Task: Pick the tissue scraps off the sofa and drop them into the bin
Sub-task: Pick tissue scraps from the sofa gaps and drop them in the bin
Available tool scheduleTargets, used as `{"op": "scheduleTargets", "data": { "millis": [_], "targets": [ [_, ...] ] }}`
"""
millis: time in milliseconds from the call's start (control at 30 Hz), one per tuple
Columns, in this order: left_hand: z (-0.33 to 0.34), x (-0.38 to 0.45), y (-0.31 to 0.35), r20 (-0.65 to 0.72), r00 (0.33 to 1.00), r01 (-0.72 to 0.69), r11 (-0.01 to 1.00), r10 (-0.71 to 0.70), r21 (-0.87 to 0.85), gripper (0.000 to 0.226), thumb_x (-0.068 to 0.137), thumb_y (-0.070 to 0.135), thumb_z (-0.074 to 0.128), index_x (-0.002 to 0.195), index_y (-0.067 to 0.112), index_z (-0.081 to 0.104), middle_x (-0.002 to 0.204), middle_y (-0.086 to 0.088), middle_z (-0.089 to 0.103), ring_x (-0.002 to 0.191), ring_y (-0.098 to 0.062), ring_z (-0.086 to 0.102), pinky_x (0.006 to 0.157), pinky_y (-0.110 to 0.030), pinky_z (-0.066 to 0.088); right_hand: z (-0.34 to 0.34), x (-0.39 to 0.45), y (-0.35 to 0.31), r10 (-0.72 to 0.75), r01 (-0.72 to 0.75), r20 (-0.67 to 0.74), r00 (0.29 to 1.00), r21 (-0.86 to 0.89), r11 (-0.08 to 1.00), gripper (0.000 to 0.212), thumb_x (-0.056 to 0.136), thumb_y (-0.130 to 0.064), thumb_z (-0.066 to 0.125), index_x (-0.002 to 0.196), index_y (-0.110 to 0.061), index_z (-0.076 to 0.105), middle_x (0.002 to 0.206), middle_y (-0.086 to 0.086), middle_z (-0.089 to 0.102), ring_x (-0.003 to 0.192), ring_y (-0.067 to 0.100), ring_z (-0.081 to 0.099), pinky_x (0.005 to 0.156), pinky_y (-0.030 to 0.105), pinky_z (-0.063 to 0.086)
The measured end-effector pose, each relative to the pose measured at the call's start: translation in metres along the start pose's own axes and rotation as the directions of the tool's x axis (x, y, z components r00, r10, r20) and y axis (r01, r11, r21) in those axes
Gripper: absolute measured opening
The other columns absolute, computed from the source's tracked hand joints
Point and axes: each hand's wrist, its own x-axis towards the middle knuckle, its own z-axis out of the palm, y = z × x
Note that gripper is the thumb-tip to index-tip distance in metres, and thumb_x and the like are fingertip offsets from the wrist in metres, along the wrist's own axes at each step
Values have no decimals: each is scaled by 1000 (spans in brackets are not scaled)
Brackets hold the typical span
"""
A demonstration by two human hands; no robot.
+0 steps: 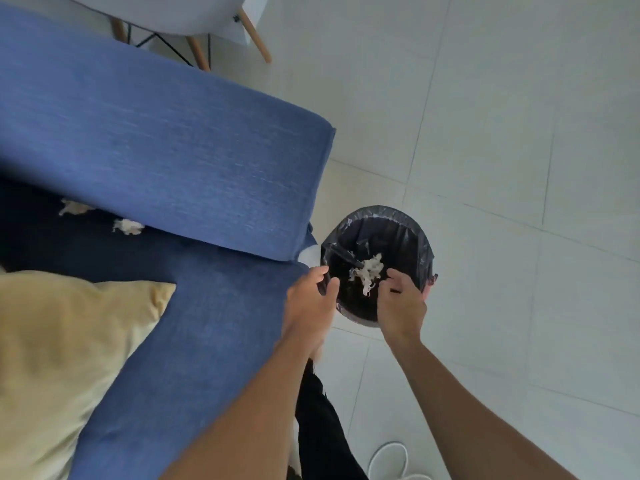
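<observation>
A round bin (412, 233) lined with a black bag stands on the floor beside the blue sofa (166, 147). White tissue scraps (367, 271) are inside the bin, between my two hands. My left hand (311, 299) hovers at the bin's near-left rim with fingers apart. My right hand (401, 299) is over the near-right rim, fingers spread and empty. Two more tissue scraps (128, 226) lie on the dark seat at the left, below the sofa's armrest.
A pale yellow cushion (59, 348) rests on the sofa at lower left. A white chair (194, 19) with wooden legs stands behind the sofa. Light floor tiles (519, 168) spread to the right. A white slipper (391, 459) lies near the bottom edge.
</observation>
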Motion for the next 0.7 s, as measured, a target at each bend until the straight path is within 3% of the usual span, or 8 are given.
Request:
{"op": "scheduleTargets", "data": {
  "millis": [100, 167, 267, 367, 467, 567, 633, 700],
  "targets": [
    [-66, -12, -25, -119, 992, 45, 997, -51, -56, 30, 102, 40, 56, 128, 29, 66, 124, 9, 72, 108, -12, 66, 94, -33, 56, 39, -42, -19, -100, 103, 191, 976, -6, 995, 30, 103, -23, 58, 131, -20, 69, 114, -1, 76, 99, 18, 68, 87, 27, 48],
    [-107, -19, -36, -187, 979, 66, 996, -75, -59, 29, 102, 40, 56, 127, 29, 64, 118, 11, 72, 106, -13, 64, 86, -33, 57, 64, -70, -38, -148, 145, 289, 946, 29, 989, 26, 100, -29, 64, 124, -24, 72, 101, -3, 76, 95, 22, 73, 86, 33, 55],
    [-180, -29, -58, -338, 935, 74, 991, -107, -108, 31, 101, 36, 60, 130, 24, 61, 115, 9, 71, 106, -18, 67, 89, -32, 55, 107, -119, -80, -230, 219, 404, 885, 73, 973, 26, 97, -36, 70, 120, -26, 72, 92, -11, 75, 90, 24, 76, 82, 29, 54],
    [-242, -23, -68, -497, 859, 49, 987, -121, -156, 37, 100, 31, 66, 134, 19, 58, 122, 4, 68, 90, -15, 71, 87, -29, 54, 153, -150, -117, -278, 240, 474, 836, 141, 961, 32, 94, -39, 74, 122, -25, 73, 93, -11, 75, 94, 23, 75, 91, 32, 56],
    [-285, 8, -79, -548, 813, 69, 967, -197, -246, 64, 95, 29, 74, 151, 15, 45, 139, -2, 59, 112, -21, 68, 103, -35, 52, 208, -162, -146, -306, 266, 521, 797, 151, 952, 43, 92, -45, 74, 128, -22, 71, 98, -10, 76, 105, 22, 73, 102, 38, 54],
    [-314, 49, -99, -525, 783, 187, 931, -334, -313, 85, 93, 30, 76, 162, 15, 28, 157, -12, 47, 143, -31, 49, 121, -45, 37, 267, -159, -167, -283, 276, 533, 798, 95, 957, 61, 86, -54, 74, 135, -18, 67, 104, -4, 81, 120, 25, 68, 107, 43, 52],
    [-326, 75, -114, -519, 771, 261, 926, -369, -272, 83, 95, 30, 75, 162, 16, 28, 159, -15, 44, 148, -32, 42, 123, -42, 32, 305, -150, -175, -229, 225, 513, 827, 71, 972, 85, 71, -67, 72, 140, -19, 63, 94, 2, 82, 109, 31, 74, 98, 46, 58],
    [-335, 100, -125, -533, 765, 301, 933, -361, -199, 79, 96, 30, 73, 162, 15, 32, 157, -18, 43, 147, -33, 42, 121, -39, 31, 342, -138, -178, -226, 243, 462, 858, 22, 970, 95, 56, -80, 62, 130, -21, 69, 94, 8, 82, 97, 30, 78, 92, 43, 61]
  ]
}}
